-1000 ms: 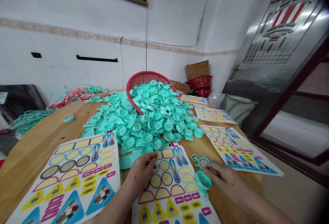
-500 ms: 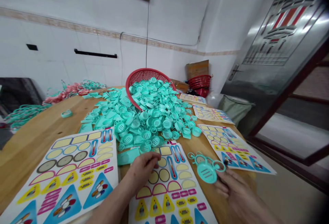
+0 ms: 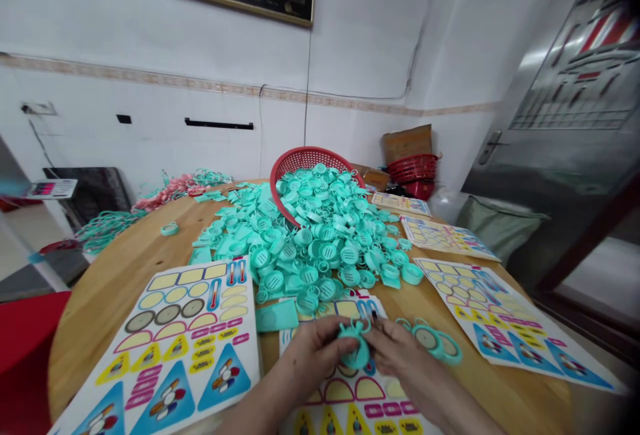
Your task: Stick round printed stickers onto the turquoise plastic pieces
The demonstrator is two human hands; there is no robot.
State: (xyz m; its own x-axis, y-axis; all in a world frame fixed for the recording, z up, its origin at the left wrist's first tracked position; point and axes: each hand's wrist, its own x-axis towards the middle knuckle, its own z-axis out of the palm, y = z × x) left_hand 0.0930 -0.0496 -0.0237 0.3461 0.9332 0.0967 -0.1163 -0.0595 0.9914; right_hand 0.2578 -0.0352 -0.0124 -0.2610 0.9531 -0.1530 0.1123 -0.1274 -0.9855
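The teal plastic piece [image 3: 357, 348] was pinched firmly between the closed fingers of the left hand [image 3: 316, 350] and right hand [image 3: 397, 357], held just above a sticker sheet [image 3: 357, 390], with a loose teal ring [image 3: 430, 341] beside the right hand and a heap of teal parts [image 3: 325, 238] beyond.

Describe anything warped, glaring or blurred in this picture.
In the head view, the wide lens bends the wall's border stripe and tilts the steel door; glare whitens the door's upper panel; a dark smudge covers the top right corner; the teal plastic piece between the left hand and right hand looks soft.
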